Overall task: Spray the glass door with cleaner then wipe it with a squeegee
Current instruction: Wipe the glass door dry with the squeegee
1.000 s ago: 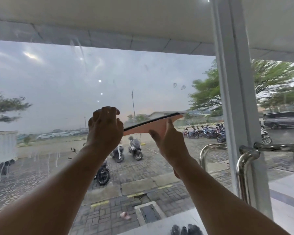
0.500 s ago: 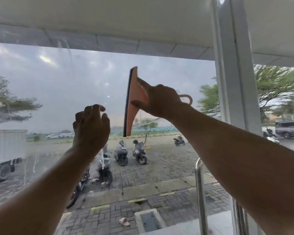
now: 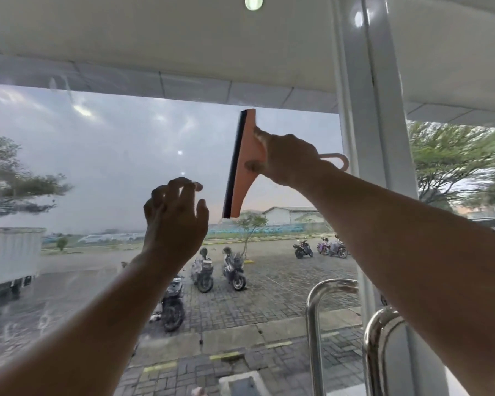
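Squeegee, salmon-orange plastic w/ black rubber blade: held against clear glass door pane, upper centre of view. Blade edge runs near-vertical, slightly tilted, top end leaning right, and faces left. Top end sits just below white canopy soffit seen through glass; bottom end tapers to a point near horizon line. Looped hang handle sticks out right of grip, just beside white door frame post.

Right hand: fingers wrapped closed on squeegee body behind blade, thumb at lower edge, index along upper edge. Forearm enters from lower right.

Left hand: raised left of blade's lower end, near it but apart. Fingers loosely curled, holding nothing; contact w/ glass cannot be told.

Open room: wide stretch of pane lies left of blade, reaching to left edge of view. Streaks and drip marks show on lower-left glass and at upper left. Right of squeegee only a narrow strip of glass before frame post.

Lower right: two curved chrome tube pull handles, below right forearm.

Beyond glass: parked motorcycles on paved lot, white truck at left.
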